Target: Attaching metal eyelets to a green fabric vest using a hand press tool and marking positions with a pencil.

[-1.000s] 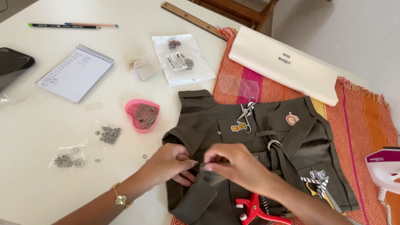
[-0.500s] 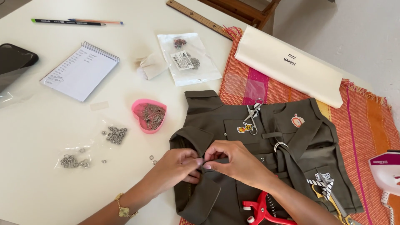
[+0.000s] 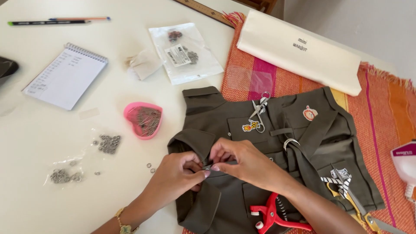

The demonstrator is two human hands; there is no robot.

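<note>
One pink heart dish (image 3: 143,120) holds pins (image 3: 148,121).

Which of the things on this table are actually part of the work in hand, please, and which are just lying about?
In use:
left hand and right hand, both pinching the sleeve of the olive jacket
red pliers, lying on the jacket beside the right forearm

Lying about:
heart-shaped pink dish
loose metal rings
notepad
pencils
gold-handled scissors
cream pouch

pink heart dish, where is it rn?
In the head view, the pink heart dish sits on the white table, left of the olive jacket and above the left hand, with loose metal rings just below-left of it.
</note>
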